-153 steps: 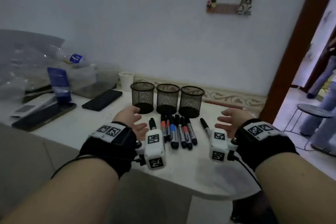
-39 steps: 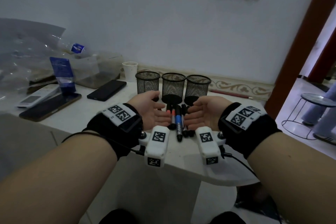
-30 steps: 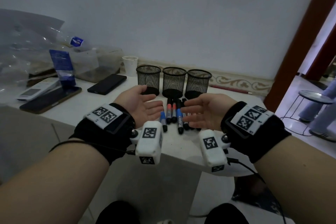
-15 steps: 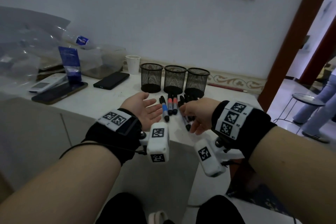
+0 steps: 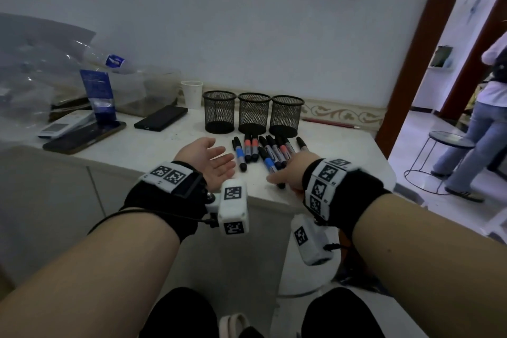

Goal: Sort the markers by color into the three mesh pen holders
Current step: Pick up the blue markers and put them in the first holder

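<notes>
Head view, left to right. Far left of table (image 5: 153, 145): plastic clutter, phones (image 5: 161, 117), paper cup (image 5: 192, 94). Left hand (image 5: 208, 162) palm up, fingers straight and relaxed, holding nothing, just left of markers (image 5: 263, 152). Markers lying in loose row on table, blue, red and black bands visible, directly in front of holders. Three mesh pen holders (image 5: 254, 113) upright in row near wall, contents not discernible. Right hand (image 5: 292, 173) turned palm down over near ends of right-side markers; fingers on a black one (image 5: 279, 184), grip not discernible. Person standing beyond doorway, far right.
</notes>
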A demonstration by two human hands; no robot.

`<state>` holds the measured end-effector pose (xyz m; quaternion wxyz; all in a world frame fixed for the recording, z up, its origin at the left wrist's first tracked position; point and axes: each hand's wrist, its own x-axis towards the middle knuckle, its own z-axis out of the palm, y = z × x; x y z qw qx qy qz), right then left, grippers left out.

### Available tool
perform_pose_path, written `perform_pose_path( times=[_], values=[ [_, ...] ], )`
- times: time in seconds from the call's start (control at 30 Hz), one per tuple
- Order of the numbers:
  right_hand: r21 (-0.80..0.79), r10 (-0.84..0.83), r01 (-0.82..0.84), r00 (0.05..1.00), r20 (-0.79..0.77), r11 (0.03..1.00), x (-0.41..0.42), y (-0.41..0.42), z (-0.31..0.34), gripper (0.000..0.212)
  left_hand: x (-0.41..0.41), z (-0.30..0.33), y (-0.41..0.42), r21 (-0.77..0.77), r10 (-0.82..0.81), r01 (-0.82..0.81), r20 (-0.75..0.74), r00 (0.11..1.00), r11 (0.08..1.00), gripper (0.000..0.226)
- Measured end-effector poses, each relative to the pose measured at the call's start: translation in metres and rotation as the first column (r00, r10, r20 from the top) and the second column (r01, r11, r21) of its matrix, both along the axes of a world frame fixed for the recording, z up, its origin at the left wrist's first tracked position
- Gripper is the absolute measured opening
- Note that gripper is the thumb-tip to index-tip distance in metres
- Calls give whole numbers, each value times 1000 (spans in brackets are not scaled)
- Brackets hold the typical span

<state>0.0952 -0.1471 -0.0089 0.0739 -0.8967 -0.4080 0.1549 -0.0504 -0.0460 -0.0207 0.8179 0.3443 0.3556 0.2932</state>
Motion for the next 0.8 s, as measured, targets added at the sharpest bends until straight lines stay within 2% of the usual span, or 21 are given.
perform_pose_path(
  times=[0.07,0.17,0.3,0.37,0.5,0.67,0.8],
  values=[
    [-43,-5,7,999,37,999,-1,4,-2,45,-2,0,1,-14,10,-10,13,1000,1000,41],
    [-10,-43,43,999,-9,999,-1,3,1,34,-6,2,3,-25,13,-13,12,1000,1000,44],
    [151,-81,119,968,-239,981,0,-13,16,24,-12,3,10,2,-16,16,-3,1000,1000,34],
    [234,-39,123,941,-336,964,0,-18,25,22,-15,5,13,40,-36,37,-22,999,999,26],
    [334,91,50,914,-395,941,-7,-10,39,18,-16,12,15,156,-100,121,-135,986,980,13],
    [392,219,-33,869,-443,920,-18,6,32,15,-7,18,17,242,-152,230,-302,941,943,22],
    [425,276,-39,813,-513,904,-12,17,24,20,-4,21,24,273,-130,229,-336,933,935,24]
  ],
)
